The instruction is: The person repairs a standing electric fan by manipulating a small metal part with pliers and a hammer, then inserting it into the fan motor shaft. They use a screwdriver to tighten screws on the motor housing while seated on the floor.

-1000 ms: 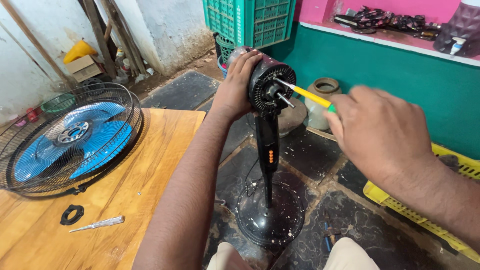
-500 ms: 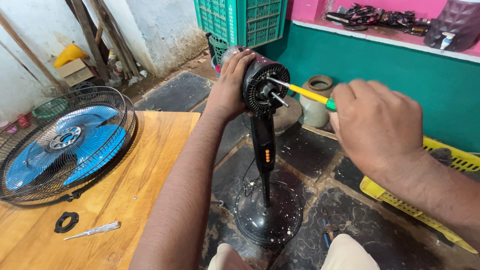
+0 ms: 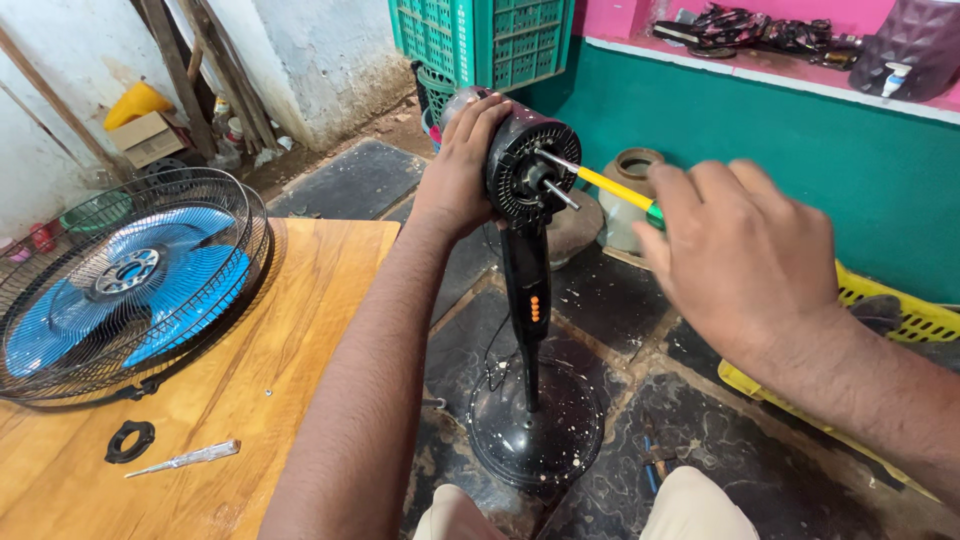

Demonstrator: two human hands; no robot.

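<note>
we steady the black fan motor [image 3: 525, 165] atop its stand over the dark floor, our left hand [image 3: 462, 160] wrapped around its back, while our right hand [image 3: 740, 255] closes on the yellow screwdriver [image 3: 610, 187] set against its face. the blue-bladed fan cage [image 3: 120, 285] lies on the wooden table [image 3: 290, 330].

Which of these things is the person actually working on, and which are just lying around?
In hand: fan motor head on its black stand, gripped by left hand; yellow screwdriver in right hand.
Lying about: caged blue fan blade, black ring nut, small tester screwdriver, green crate.
</note>
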